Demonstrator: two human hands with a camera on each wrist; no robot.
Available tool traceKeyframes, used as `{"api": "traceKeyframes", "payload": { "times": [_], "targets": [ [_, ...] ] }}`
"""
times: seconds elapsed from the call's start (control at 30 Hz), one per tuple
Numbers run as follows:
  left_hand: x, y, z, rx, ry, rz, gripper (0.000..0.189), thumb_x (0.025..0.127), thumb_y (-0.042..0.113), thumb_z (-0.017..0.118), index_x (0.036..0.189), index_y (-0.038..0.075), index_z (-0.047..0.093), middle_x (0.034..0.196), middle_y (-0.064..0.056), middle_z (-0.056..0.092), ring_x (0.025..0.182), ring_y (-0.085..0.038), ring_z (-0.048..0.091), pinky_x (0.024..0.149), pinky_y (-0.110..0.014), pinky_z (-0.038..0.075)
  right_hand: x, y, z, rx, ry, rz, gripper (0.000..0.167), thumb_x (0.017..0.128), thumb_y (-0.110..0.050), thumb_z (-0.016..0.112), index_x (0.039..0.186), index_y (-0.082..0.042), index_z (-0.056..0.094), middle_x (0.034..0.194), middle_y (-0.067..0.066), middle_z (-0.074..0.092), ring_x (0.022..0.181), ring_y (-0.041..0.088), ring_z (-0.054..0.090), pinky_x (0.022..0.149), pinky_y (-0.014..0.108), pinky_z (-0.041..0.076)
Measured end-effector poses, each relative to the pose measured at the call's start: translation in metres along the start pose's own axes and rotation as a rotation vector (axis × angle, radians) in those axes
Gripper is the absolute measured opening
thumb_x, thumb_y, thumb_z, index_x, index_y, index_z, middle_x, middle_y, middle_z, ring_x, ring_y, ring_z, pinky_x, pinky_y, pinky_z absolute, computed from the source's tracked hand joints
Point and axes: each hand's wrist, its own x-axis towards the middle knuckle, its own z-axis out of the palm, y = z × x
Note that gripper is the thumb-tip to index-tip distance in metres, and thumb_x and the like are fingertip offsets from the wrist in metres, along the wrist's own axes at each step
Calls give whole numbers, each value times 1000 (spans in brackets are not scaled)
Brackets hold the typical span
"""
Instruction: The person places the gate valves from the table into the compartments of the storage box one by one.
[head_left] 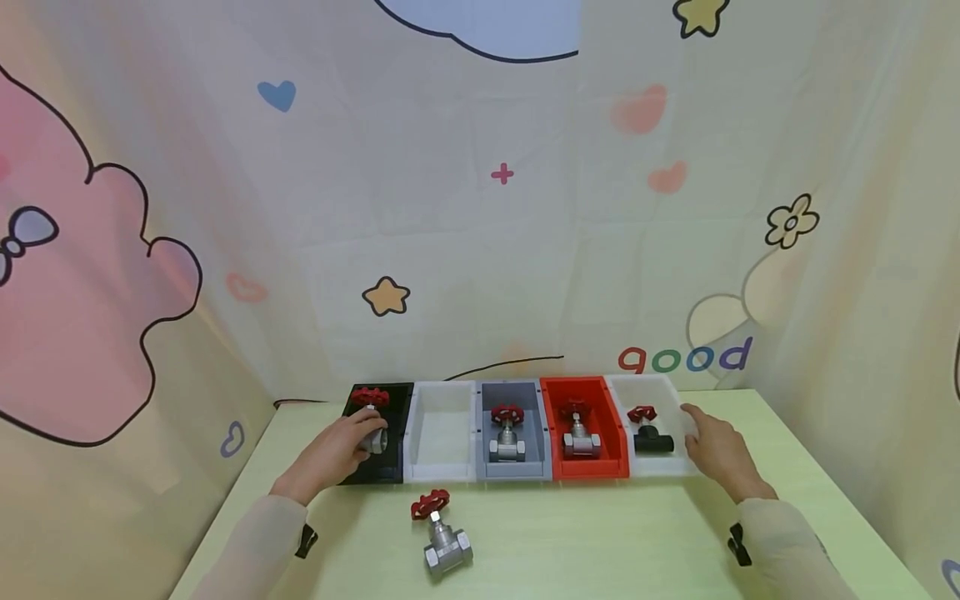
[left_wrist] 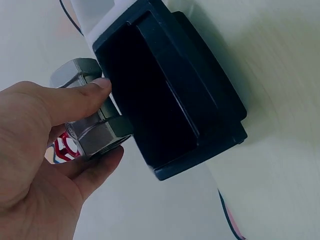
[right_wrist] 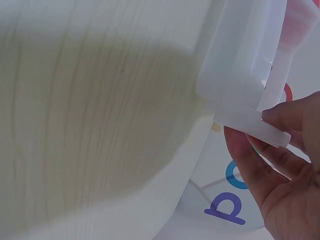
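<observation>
In the head view my left hand (head_left: pixel 341 446) grips a metal gate valve (head_left: pixel 375 438) with a red handwheel, over the black bin (head_left: pixel 396 477) at the left end of the row. The left wrist view shows thumb and fingers round the steel valve body (left_wrist: pixel 95 132), close beside the black bin's opening. My right hand (head_left: pixel 720 450) pinches the side rim of the white bin (head_left: pixel 678 467) at the right end, thumb on one face and fingers on the other. Inside that bin lies a black valve (head_left: pixel 654 440) with a small red handwheel.
Between the end bins are a white bin (head_left: pixel 442 473), a grey bin (head_left: pixel 513 471) holding a metal valve (head_left: pixel 507 447), and a red bin (head_left: pixel 592 471) with another metal valve (head_left: pixel 581 442). One more gate valve (head_left: pixel 447 546) lies on the table (head_left: pixel 570 542) in front. A printed curtain (head_left: pixel 465 250) hangs behind.
</observation>
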Motion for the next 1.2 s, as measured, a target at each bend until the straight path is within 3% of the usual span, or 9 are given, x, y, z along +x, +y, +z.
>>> {"api": "traceKeyframes", "payload": {
  "times": [0.3, 0.57, 1.2],
  "targets": [
    [12, -5, 11, 23, -18, 8, 51, 84, 1, 73, 132, 12, 60, 142, -7, 53, 121, -31, 58, 101, -47, 50, 1, 1, 0, -2, -8, 9, 52, 91, -7, 58, 139, 5, 43, 124, 38, 57, 96, 48, 64, 78, 59, 53],
    [18, -9, 17, -3, -59, -55, 51, 84, 0, 71, 132, 11, 60, 143, -8, 52, 125, -32, 56, 104, -50, 48, 0, 1, 1, -3, 9, -8, 51, 90, -6, 57, 137, 6, 44, 121, 38, 59, 93, 48, 65, 75, 58, 53],
    [33, -19, 33, -25, -87, -83, 50, 85, -3, 68, 132, 11, 60, 143, -8, 52, 124, -30, 58, 102, -47, 49, 1, 3, 3, 7, 26, -11, 51, 90, -6, 58, 138, 5, 44, 120, 37, 60, 91, 45, 65, 74, 57, 53]
  ]
}}
